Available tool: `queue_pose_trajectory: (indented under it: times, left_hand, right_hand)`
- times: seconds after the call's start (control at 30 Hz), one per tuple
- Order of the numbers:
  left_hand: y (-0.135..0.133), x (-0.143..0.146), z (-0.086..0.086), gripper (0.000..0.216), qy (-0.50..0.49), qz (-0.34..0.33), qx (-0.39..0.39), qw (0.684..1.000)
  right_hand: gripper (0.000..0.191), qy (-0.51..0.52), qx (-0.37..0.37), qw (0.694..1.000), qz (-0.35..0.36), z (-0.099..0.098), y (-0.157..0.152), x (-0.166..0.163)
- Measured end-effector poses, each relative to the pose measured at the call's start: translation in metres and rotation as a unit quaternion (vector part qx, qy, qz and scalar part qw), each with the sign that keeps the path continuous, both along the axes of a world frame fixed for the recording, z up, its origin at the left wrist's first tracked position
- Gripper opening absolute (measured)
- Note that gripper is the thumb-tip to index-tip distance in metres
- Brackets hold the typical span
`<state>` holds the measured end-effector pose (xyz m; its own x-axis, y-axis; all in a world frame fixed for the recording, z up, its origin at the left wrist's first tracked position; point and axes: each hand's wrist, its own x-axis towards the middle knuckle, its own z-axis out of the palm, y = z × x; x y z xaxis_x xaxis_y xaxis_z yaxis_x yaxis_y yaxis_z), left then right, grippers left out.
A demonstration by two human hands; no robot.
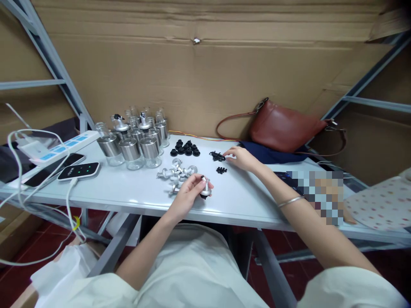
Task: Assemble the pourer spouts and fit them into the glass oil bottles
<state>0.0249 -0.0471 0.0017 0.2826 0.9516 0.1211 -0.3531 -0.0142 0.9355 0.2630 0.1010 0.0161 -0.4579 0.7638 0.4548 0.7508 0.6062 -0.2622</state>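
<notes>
In my left hand [189,190], near the table's front edge, is a silver pourer spout [206,188] with a black lower part, gripped between thumb and fingers. My right hand [239,157] reaches to a small pile of thin black parts [217,156], its fingertips pinched at the pile's right side on one small black part. Closer to me lies a group of tiny black pieces [221,170]. Left of my hands are several loose silver spouts [175,173], some partly behind my left hand. Beyond them sit several black stoppers [185,149].
Several glass bottles with steel bands [130,149] stand at the back left, two bearing spouts. A power strip [69,147], phone [54,169], charging device [79,171] and white cables occupy the left. A brown handbag [285,126] rests on dark cloth at the right, before a cardboard wall [199,85].
</notes>
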Motion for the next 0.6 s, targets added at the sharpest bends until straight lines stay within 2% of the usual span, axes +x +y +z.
queue_pose_trajectory:
  times: [0.1,0.27,0.37,0.5,0.6]
  left_hand:
    - [-0.001,0.000,0.000,0.033,0.002,-0.007,-0.001,1.000]
    - [-0.001,0.000,0.001,0.032,0.002,-0.020,0.008,1.000]
    - [-0.001,0.000,0.000,0.031,0.010,0.000,0.018,1.000]
    - [0.000,0.001,0.000,0.026,-0.002,0.033,0.038,0.999]
    - [0.000,0.001,-0.001,0.025,-0.016,0.028,0.044,0.998]
  right_hand:
    - [0.028,-0.015,-0.001,1.000,0.013,-0.006,0.006,-0.001]
    - [0.026,-0.023,-0.002,1.000,0.001,-0.009,-0.006,0.004]
    - [0.021,-0.018,-0.002,1.000,-0.011,-0.011,-0.039,0.006]
    - [0.012,-0.026,-0.041,0.999,-0.018,-0.013,-0.106,-0.007]
    - [0.014,0.031,-0.082,0.996,0.033,-0.015,-0.147,-0.033]
